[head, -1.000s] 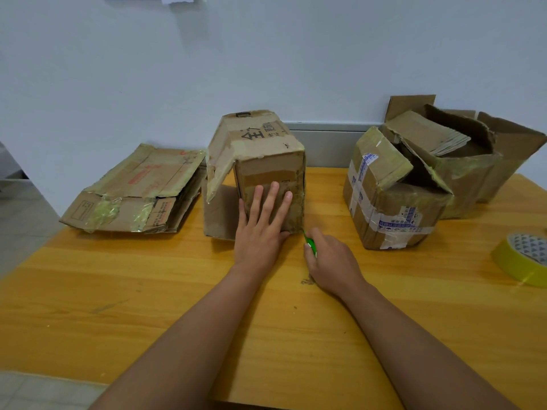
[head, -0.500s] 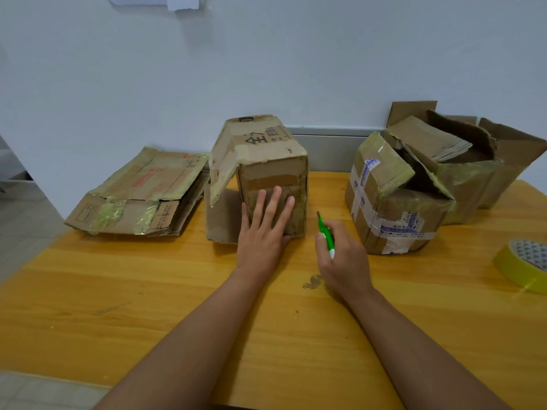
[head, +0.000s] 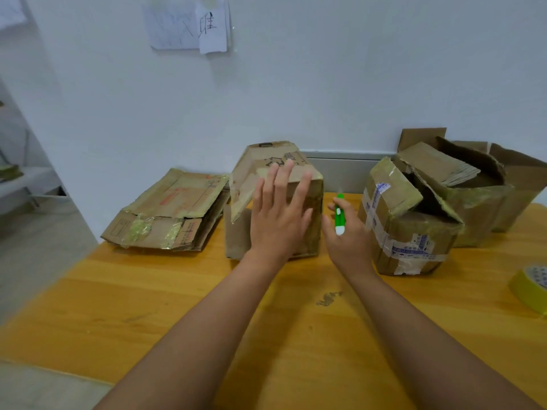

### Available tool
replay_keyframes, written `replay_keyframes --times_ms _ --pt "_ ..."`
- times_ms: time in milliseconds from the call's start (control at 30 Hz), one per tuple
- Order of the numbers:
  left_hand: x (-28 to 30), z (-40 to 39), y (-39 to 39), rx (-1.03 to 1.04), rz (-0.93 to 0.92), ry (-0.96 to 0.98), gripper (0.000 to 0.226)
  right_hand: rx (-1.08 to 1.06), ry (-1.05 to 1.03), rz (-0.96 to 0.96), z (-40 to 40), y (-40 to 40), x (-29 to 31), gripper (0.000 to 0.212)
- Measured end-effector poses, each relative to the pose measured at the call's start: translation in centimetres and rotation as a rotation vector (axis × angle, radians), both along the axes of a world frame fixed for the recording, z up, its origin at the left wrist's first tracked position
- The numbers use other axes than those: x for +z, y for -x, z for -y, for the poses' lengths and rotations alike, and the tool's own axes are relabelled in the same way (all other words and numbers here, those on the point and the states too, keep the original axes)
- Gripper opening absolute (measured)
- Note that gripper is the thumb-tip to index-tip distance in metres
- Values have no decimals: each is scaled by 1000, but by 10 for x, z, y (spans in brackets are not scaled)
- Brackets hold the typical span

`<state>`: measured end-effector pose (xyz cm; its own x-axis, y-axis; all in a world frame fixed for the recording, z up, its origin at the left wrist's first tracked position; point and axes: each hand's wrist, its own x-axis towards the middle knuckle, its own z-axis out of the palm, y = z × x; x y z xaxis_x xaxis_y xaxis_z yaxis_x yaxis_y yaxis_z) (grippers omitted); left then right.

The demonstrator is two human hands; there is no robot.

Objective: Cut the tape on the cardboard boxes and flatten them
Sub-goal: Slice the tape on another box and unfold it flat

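From my seat, the far left shows a stack of flattened boxes (head: 168, 213) lying on the wooden table (head: 183, 315) near its left edge, patched with yellowish tape; how many sheets are in the pile I cannot count. Next comes the middle box (head: 245, 187), standing upright with one side flap hanging loose toward the stack. Much of its front face is covered by the left hand (head: 278, 214), whose fingers are straight and spread, holding nothing. I cannot say whether the palm actually touches the cardboard or hangs just before it (the fingertips are blurred). Black print on the box top is partly hidden behind those fingers.

Just right of that box, the right hand (head: 349, 232) is curled around a green cutter (head: 339, 214), which points upward; I cannot make out any blade at its tip. Beside it stands a taped box (head: 408, 235) wrapped in printed white-and-blue tape, its top flap lifted. Behind that sits an open box (head: 485, 199) with torn flaps and folded cardboard inside, its right side cut off by the frame. At the right edge a yellow tape roll (head: 527, 288) is only half in view.
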<state>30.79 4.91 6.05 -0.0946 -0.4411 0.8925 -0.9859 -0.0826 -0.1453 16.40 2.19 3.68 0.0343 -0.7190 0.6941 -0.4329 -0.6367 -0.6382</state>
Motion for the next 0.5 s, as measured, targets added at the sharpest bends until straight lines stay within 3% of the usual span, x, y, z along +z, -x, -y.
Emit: replay_keyframes --times_ms 67,167,367,500 --pt "19 8 -4 62 -34 -159 73 40 -109 16 8 -5 9 41" --pt "26 16 -10 70 -94 -349 61 108 -252 28 19 -12 12 50" --pt "22 4 -25 -81 -261 -117 49 218 -315 72 16 -7 1 61" --pt "21 -15 -32 -239 -635 5 36 192 -273 46 12 2 9 66"
